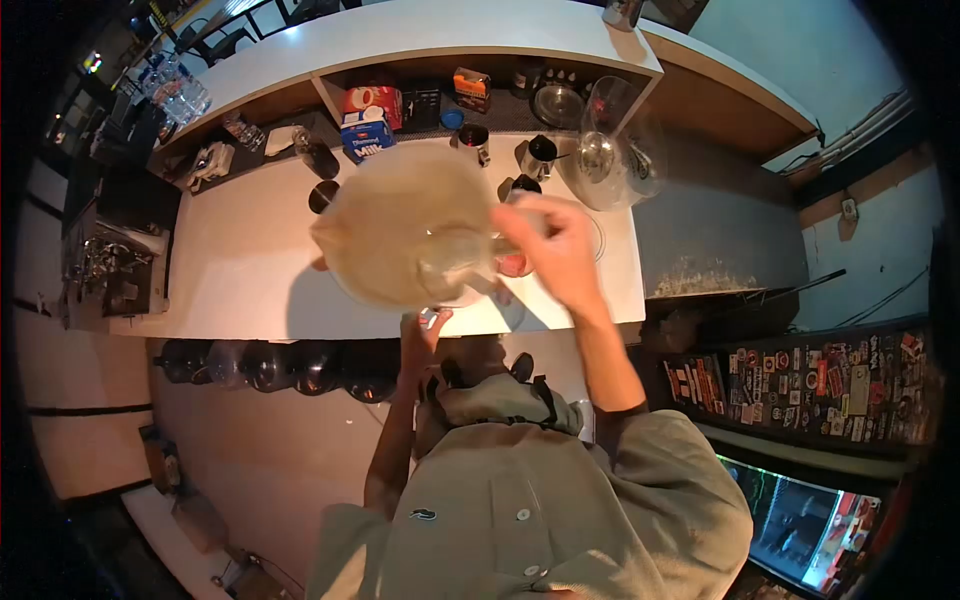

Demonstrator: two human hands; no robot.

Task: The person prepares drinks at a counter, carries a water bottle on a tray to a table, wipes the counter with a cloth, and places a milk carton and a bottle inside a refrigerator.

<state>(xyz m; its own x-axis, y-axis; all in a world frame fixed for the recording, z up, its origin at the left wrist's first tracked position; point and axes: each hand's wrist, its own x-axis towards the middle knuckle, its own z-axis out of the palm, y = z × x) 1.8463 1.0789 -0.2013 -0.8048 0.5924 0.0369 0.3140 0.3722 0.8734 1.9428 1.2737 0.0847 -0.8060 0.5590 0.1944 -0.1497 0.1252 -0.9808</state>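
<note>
A large jug (400, 215) with a pointed spout, blurred and beige-looking, hangs close to the camera over the counter. My right hand (550, 245) is closed on its handle at the jug's right side. My left hand (424, 328) is at the counter's front edge, just below the jug. Most of its fingers are hidden behind the jug, so I cannot make out what it touches. A small red thing (513, 265) shows on the counter under my right hand. Behind the jug stand metal pitchers (540, 155) and a dark cup (323, 196).
A blue milk carton (367, 134) and a red box (374, 104) stand at the shelf, beside a small orange box (472, 88). Clear containers (605, 150) stand at the counter's right end. Below the white counter (230, 270) hang dark rounded objects (268, 366). A lit screen (800, 520) is low right.
</note>
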